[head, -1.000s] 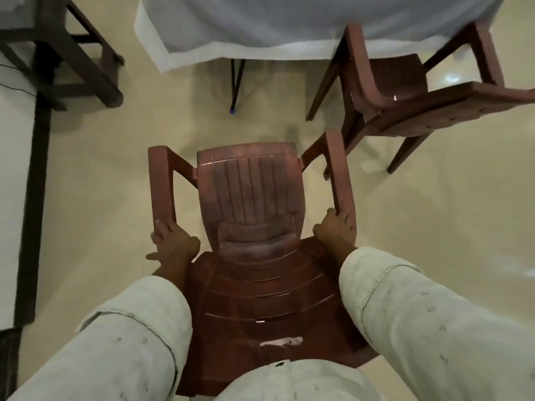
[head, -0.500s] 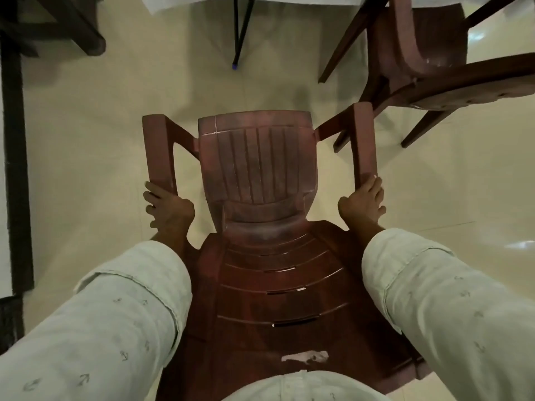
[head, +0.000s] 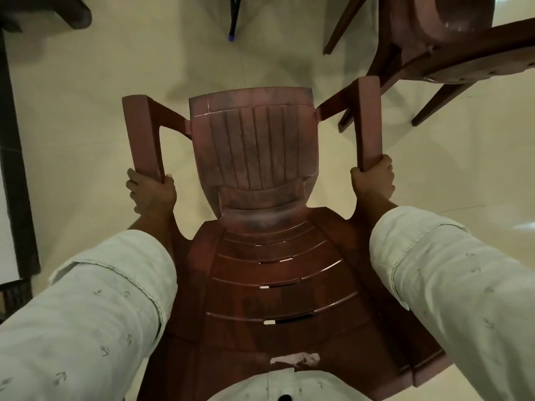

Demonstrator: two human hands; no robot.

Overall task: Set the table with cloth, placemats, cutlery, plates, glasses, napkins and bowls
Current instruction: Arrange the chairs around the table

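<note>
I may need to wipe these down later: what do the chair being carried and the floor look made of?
Chair: likely moulded plastic, reddish-brown, dull and scuffed; slats and arms look cast in one piece. Floor: probably glossy cream tile, with soft reflections and a faint joint line.

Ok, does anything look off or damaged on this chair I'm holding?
Yes: a pale, ragged patch on the brown plastic chair, on its surface nearest you; it looks like a scrape or stuck residue, and I cannot tell which. The left hand and right hand each grip an armrest end.
</note>
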